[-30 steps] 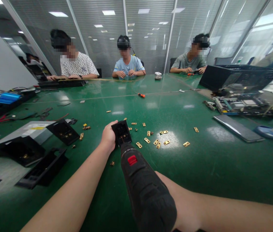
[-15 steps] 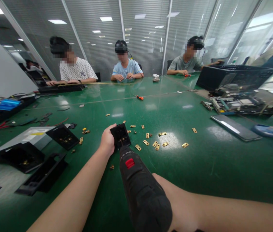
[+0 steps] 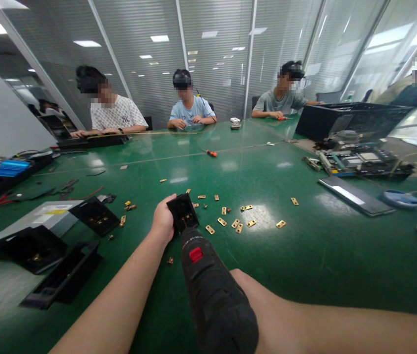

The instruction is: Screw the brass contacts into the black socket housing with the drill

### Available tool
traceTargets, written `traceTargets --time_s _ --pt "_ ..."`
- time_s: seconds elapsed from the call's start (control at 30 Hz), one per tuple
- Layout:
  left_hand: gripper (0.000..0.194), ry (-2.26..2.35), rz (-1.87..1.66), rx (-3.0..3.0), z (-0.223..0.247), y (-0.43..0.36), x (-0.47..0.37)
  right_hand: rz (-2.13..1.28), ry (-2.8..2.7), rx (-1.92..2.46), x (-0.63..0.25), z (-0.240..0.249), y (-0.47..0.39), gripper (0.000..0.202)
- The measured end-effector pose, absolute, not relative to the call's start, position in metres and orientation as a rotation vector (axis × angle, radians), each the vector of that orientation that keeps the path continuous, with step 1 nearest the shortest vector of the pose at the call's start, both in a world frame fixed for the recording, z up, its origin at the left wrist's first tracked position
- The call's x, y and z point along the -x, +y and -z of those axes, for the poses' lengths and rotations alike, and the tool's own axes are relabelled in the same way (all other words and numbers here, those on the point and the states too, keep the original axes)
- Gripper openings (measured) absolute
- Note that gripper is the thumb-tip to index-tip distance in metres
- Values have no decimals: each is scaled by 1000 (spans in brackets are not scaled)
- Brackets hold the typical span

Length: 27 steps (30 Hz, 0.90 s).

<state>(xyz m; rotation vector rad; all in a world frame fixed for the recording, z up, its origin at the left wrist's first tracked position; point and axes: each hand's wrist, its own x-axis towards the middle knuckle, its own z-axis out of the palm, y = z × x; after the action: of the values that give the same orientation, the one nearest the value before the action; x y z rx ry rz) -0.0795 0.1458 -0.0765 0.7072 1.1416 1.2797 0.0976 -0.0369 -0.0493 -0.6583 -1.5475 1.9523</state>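
Note:
My left hand (image 3: 163, 220) grips a small black plastic housing (image 3: 182, 206) by its left side; brass-coloured metal shows inside it. With my right hand (image 3: 247, 295) I hold a black cordless drill (image 3: 212, 290) with a red switch on top. Its chuck end points into the housing; the bit's tip is too small to make out. The drill's body hides most of my right fingers. Beyond the housing lie several brass plates with holes (image 3: 236, 223). Small brass screws (image 3: 170, 260) lie near my left forearm.
At left are more black housings (image 3: 95, 216), one lying on its side (image 3: 63, 275), and a metal box (image 3: 64, 219). An orange screwdriver (image 3: 212, 153) lies mid-table. On the right are a phone-like slab (image 3: 354, 195), a circuit board (image 3: 363, 160) and a black case (image 3: 341, 123). Several people sit around the table.
The view has tilted and shifted slightly. My left hand still holds the housing and my right hand the drill, both in nearly the same place.

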Motion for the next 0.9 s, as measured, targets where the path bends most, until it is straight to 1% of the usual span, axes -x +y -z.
traceTargets --time_s 0.03,0.13,0.17,0.3,0.4,0.53,0.67,0.77,0.9 --pt "30 1137 -1276 -714 77 146 80 -1887 -1556 728 -98 48 -38 55" --pt "33 1120 -1261 -742 79 147 82 -1670 -1528 971 -100 48 -39 92" --pt "33 1120 -1264 -743 80 147 83 -1637 -1532 1017 -102 49 -39 99" --pt "27 1124 -1332 -714 80 146 82 -1568 -1657 1090 -111 45 -40 114" --pt "26 1108 -1360 -699 81 146 81 -1577 -1708 1061 -116 37 -43 127" --pt "25 1105 -1378 -696 83 148 81 -1671 -1560 982 -113 40 -50 132" --pt "24 1104 -1384 -701 84 149 81 -1756 -1344 928 -105 54 -54 130" --pt "23 1106 -1381 -713 82 149 80 -1697 -1390 949 -104 55 -53 126" --pt "22 1115 -1384 -722 80 147 79 -1548 -1486 976 -109 45 -52 119"
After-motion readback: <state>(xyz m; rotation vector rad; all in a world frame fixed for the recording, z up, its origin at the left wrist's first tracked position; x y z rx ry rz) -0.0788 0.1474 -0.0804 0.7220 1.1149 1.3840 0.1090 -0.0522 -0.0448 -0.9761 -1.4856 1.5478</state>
